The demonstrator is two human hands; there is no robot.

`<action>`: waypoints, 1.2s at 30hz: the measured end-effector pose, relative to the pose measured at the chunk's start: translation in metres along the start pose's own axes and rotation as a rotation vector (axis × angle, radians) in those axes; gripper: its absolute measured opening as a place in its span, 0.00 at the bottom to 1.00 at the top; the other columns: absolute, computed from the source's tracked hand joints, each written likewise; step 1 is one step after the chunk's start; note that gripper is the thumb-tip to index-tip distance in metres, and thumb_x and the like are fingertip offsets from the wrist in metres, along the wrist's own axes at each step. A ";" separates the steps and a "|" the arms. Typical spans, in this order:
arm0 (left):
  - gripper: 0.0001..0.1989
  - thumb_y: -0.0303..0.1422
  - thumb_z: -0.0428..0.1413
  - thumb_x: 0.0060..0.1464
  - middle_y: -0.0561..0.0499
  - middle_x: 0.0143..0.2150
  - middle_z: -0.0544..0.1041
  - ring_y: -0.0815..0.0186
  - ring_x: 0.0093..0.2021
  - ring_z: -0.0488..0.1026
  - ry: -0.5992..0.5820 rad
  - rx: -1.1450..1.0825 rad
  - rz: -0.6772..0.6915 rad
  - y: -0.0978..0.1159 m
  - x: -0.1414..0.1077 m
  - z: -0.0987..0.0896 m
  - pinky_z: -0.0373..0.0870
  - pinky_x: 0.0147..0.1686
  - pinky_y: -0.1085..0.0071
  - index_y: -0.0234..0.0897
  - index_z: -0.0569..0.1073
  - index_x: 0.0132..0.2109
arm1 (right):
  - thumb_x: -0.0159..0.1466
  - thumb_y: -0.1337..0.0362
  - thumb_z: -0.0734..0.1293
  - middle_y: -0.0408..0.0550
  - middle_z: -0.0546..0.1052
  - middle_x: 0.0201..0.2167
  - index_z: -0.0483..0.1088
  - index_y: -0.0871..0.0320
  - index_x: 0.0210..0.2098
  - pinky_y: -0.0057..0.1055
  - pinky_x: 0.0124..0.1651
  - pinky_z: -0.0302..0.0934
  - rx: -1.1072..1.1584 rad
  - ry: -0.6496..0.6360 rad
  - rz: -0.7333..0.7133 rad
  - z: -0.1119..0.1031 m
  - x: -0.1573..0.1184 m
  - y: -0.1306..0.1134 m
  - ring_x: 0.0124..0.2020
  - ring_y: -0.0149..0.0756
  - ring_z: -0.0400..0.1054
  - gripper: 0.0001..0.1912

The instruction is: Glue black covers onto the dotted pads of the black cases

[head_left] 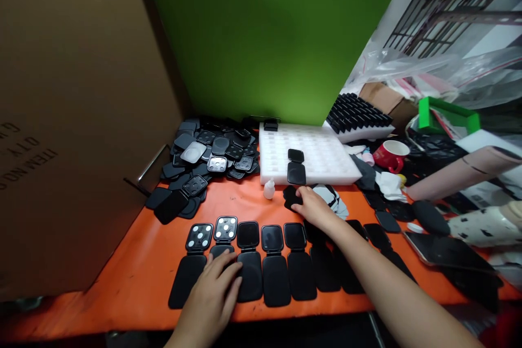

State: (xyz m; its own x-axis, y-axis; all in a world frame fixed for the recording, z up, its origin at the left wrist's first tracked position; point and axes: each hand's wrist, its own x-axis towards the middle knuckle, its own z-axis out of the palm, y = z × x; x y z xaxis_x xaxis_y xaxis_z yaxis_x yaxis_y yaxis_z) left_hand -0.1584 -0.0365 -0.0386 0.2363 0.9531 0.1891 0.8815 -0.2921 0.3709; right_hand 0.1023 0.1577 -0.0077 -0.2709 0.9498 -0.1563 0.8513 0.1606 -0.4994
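Observation:
My left hand [216,288] lies palm down over the lower panel of a hinged black case in the front row, fingers stretched and slightly spread. That case's upper panel [225,228] shows white dots; so does the upper panel [199,236] of the case on its left. Behind the row, my right hand [312,206] has thumb and fingers closed at the edge of a thin black piece [290,196] on a small pile. White-grey sheets [340,205] lie beside its wrist. More opened black cases [276,280] continue rightward, partly under my right forearm.
Loose black cases [221,147] are heaped at the back left beside a large cardboard box [81,119]. A small white dropper bottle [269,189] stands before a white foam tray [334,157] bearing an opened case [296,173]. Rightward are a red mug [381,156] and a dark tablet-like slab [444,250].

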 end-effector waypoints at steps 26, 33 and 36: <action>0.09 0.25 0.46 0.56 0.46 0.42 0.71 0.59 0.43 0.69 0.008 -0.115 -0.086 0.005 0.015 -0.005 0.67 0.45 0.59 0.39 0.68 0.40 | 0.59 0.60 0.62 0.41 0.68 0.24 0.64 0.59 0.25 0.24 0.26 0.49 0.360 -0.329 -0.278 0.086 0.009 -0.130 0.24 0.28 0.59 0.09; 0.09 0.26 0.46 0.56 0.47 0.41 0.71 0.60 0.43 0.69 0.015 -0.120 -0.088 0.006 0.016 -0.005 0.67 0.45 0.59 0.38 0.69 0.41 | 0.59 0.61 0.62 0.41 0.69 0.25 0.65 0.59 0.26 0.24 0.26 0.49 0.320 -0.324 -0.282 0.085 0.010 -0.135 0.24 0.27 0.59 0.08; 0.08 0.26 0.46 0.56 0.47 0.41 0.71 0.60 0.42 0.69 0.025 -0.127 -0.091 0.006 0.016 -0.005 0.69 0.43 0.61 0.39 0.69 0.40 | 0.59 0.62 0.62 0.41 0.69 0.24 0.65 0.59 0.26 0.23 0.25 0.49 0.319 -0.321 -0.266 0.087 0.009 -0.134 0.24 0.27 0.59 0.08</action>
State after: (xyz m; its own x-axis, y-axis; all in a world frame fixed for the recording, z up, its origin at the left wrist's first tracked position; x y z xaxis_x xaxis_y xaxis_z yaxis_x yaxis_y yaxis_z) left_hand -0.1513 -0.0238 -0.0285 0.1466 0.9743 0.1713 0.8395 -0.2141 0.4993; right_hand -0.0533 0.1213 -0.0158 -0.6260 0.7490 -0.2170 0.5687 0.2481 -0.7843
